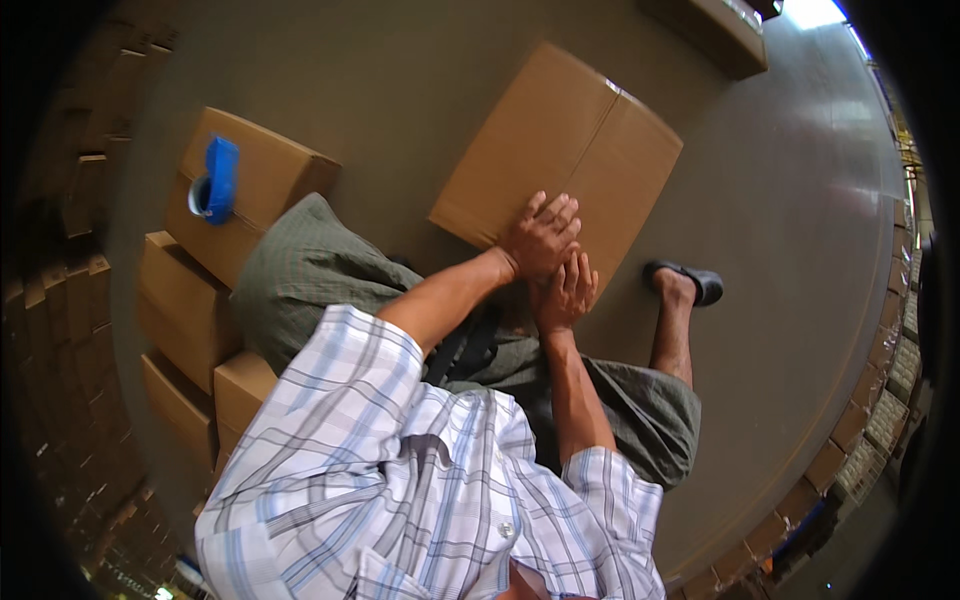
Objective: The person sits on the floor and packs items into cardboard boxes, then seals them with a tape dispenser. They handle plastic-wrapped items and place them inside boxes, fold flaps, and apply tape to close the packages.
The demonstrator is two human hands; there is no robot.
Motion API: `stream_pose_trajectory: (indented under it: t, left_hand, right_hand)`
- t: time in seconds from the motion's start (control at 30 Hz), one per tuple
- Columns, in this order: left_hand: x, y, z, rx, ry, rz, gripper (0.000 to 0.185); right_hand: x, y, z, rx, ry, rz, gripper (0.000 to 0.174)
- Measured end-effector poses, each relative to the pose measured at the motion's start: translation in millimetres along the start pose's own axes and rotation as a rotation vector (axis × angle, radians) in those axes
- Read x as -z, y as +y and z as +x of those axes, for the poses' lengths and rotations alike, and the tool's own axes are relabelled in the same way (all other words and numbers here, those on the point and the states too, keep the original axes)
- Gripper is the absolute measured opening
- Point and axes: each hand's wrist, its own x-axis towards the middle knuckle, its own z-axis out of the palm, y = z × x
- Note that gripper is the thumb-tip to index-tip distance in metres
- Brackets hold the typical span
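A closed cardboard box point(525, 127) stands before me, with a seam across its top and shiny clear tape at its far edge. My left hand point(541, 236) lies palm down on the near part of the box, fingers slightly apart. Just below it, my right hand point(566, 294) rests by the box's near edge, its fingertips close to or touching the left hand. Neither hand is closed around anything. The palms are hidden. To my left, a blue tape dispenser point(222, 180) with a roll of tape sits on another cardboard box point(259, 161).
More cardboard boxes point(184, 307) are grouped by my left leg. Another box point(720, 37) stands at the far right on the grey floor point(772, 247). Stacked cartons point(75, 300) line the left rim. Boxes and trays point(889, 405) run along the right rim. My right foot point(697, 285) is beside the box.
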Motion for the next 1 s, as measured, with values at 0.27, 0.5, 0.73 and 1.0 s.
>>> stream_pose_trajectory:
  t: [0.27,0.5,0.73,1.0]
  left_hand:
    - [-13,-20,-9,0.193,-0.3,0.034,0.062]
    - [71,-51,-59,0.178,-0.51,0.045,0.047]
    - [154,-245,-92,0.871,0.382,0.678,0.024]
    - [250,-355,-184,1.442,0.108,0.554,0.045]
  right_hand:
    - [-16,5,35,0.061,-0.098,0.052,0.079]
    - [-8,16,52,0.184,-0.276,0.026,0.092]
    - [-2,46,45,0.303,-0.2,0.147,0.065]
    - [-8,80,44,0.332,-0.151,0.17,0.067]
